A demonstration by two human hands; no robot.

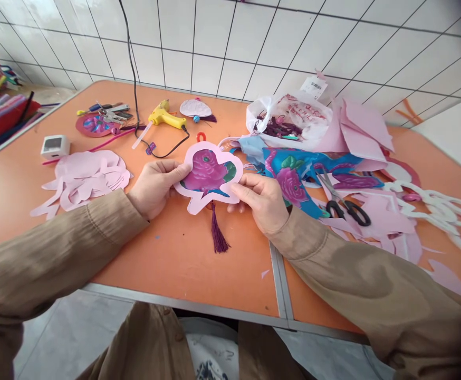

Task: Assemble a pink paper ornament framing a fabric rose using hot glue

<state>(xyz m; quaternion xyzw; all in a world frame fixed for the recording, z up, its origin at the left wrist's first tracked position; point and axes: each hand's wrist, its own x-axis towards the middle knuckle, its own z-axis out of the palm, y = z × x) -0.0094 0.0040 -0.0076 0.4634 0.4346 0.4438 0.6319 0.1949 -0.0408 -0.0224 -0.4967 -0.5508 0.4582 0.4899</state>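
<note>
Both hands hold a pink paper cutout frame (197, 203) by its sides, above the orange table (199, 269). Its opening shows purple rose fabric (207, 169) with green leaves and blue at the edges. My left hand (155, 184) pinches the left rim between thumb and fingers. At the lower right rim my right hand (260, 198) does the same. A dark purple tassel (218, 232) hangs below the frame, and a red loop (201, 136) shows above it. Whether the fabric is fixed to the paper I cannot tell.
Pink paper cutouts (90, 177) are piled at left, near a white cube (55, 146). Behind lies a yellow glue gun (163, 117) with a cord. At right are black-handled scissors (347, 206), rose-print fabric (294, 179), pink scraps, white cords (444, 206) and a plastic bag (294, 119).
</note>
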